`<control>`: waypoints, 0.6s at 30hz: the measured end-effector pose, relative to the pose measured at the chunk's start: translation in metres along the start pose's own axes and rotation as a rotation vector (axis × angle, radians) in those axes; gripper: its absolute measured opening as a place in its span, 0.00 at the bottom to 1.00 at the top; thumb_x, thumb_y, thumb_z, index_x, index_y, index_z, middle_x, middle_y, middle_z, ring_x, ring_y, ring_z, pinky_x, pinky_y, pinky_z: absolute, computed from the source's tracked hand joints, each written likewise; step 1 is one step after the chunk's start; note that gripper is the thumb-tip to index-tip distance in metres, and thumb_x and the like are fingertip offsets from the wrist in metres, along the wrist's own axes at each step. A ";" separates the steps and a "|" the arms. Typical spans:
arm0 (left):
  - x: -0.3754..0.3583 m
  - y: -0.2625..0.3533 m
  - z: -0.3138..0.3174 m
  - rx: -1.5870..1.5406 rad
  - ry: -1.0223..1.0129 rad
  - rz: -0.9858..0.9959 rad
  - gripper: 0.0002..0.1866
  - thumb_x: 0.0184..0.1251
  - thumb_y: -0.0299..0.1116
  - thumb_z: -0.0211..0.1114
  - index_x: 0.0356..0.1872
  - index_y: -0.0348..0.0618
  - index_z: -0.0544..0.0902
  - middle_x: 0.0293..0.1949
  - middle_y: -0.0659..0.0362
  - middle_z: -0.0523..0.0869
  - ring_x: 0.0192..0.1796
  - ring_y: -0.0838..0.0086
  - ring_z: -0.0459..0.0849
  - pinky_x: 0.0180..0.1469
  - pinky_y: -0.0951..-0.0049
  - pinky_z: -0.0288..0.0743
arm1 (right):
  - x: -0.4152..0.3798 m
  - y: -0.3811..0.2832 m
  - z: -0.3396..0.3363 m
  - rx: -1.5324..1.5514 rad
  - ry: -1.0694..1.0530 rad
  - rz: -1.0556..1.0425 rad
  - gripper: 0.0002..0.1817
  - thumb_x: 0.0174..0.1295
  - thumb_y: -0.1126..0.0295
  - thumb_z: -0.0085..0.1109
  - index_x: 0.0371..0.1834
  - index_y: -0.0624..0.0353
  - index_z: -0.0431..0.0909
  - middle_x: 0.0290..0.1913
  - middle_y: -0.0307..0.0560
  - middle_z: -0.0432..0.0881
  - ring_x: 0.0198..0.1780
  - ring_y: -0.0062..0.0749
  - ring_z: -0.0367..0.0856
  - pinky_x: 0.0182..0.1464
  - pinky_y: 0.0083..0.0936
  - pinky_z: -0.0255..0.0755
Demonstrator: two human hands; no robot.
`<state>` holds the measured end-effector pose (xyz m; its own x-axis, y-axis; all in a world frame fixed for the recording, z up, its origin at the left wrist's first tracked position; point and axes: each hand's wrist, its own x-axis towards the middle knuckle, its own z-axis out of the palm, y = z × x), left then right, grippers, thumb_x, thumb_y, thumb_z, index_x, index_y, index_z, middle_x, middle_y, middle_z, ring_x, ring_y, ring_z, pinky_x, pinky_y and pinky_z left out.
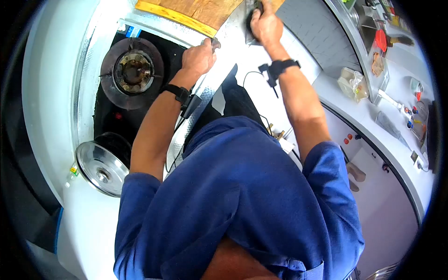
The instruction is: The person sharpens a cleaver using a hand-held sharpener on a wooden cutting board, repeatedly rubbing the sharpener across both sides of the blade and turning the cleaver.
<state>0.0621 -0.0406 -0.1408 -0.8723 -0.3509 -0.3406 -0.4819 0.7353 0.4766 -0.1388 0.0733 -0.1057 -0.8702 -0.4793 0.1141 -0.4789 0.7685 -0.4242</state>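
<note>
My left hand (pixel 198 58) is closed at the near corner of a wooden board (pixel 186 11), beside the stove. A small greyish thing (pixel 215 44) shows at its fingertips; its kind is too small to tell. Farther right, my right hand (pixel 268 28) has its fingers wrapped round a dark grey, flat, blade-like thing (pixel 250 25) at the board's right side. The hand covers part of that thing, and the frame's top edge cuts off the far end of the board.
To the left, a black stove top holds a gas burner (pixel 134 72). A shiny metal lid (pixel 103 169) leans by a dark pot below it. On the right-hand counter lie a plastic bag (pixel 353 85), a red round thing (pixel 381 40) and several small items. Black cables hang from both wrist straps.
</note>
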 end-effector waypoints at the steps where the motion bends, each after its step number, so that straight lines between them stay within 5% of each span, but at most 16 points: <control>1: -0.001 0.000 0.002 0.006 0.000 0.000 0.20 0.69 0.42 0.63 0.50 0.36 0.75 0.35 0.37 0.89 0.41 0.41 0.89 0.47 0.45 0.81 | -0.022 -0.005 0.005 0.040 -0.016 0.045 0.20 0.70 0.60 0.53 0.63 0.48 0.78 0.37 0.63 0.89 0.37 0.64 0.88 0.42 0.55 0.83; 5: 0.000 -0.003 0.007 -0.005 -0.014 0.000 0.21 0.67 0.43 0.64 0.50 0.36 0.74 0.34 0.37 0.89 0.40 0.40 0.89 0.45 0.43 0.81 | -0.102 -0.029 0.002 0.162 -0.103 -0.093 0.19 0.69 0.63 0.55 0.63 0.44 0.77 0.36 0.63 0.88 0.36 0.62 0.89 0.39 0.51 0.83; 12: 0.001 0.001 -0.001 0.022 -0.030 -0.010 0.21 0.68 0.43 0.64 0.49 0.34 0.74 0.35 0.36 0.88 0.42 0.39 0.89 0.46 0.43 0.81 | 0.012 0.008 0.006 0.000 0.008 0.030 0.19 0.69 0.58 0.54 0.61 0.45 0.79 0.36 0.63 0.89 0.36 0.62 0.89 0.40 0.54 0.83; 16: 0.000 0.002 -0.003 -0.006 -0.010 0.025 0.22 0.68 0.44 0.63 0.49 0.33 0.75 0.34 0.35 0.88 0.42 0.38 0.89 0.46 0.43 0.81 | -0.099 -0.032 0.003 0.197 -0.092 -0.041 0.18 0.69 0.60 0.54 0.62 0.44 0.78 0.37 0.64 0.88 0.34 0.62 0.88 0.38 0.53 0.83; 18: 0.001 0.002 -0.003 0.002 -0.037 -0.003 0.22 0.68 0.44 0.63 0.49 0.33 0.75 0.33 0.35 0.88 0.41 0.38 0.89 0.45 0.42 0.81 | -0.093 -0.025 0.002 0.175 -0.116 -0.082 0.18 0.70 0.61 0.54 0.62 0.44 0.78 0.36 0.64 0.89 0.34 0.62 0.88 0.38 0.53 0.83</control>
<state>0.0601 -0.0409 -0.1371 -0.8674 -0.3312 -0.3715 -0.4839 0.7357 0.4739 -0.0459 0.0979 -0.1076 -0.8055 -0.5901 0.0550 -0.5110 0.6445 -0.5687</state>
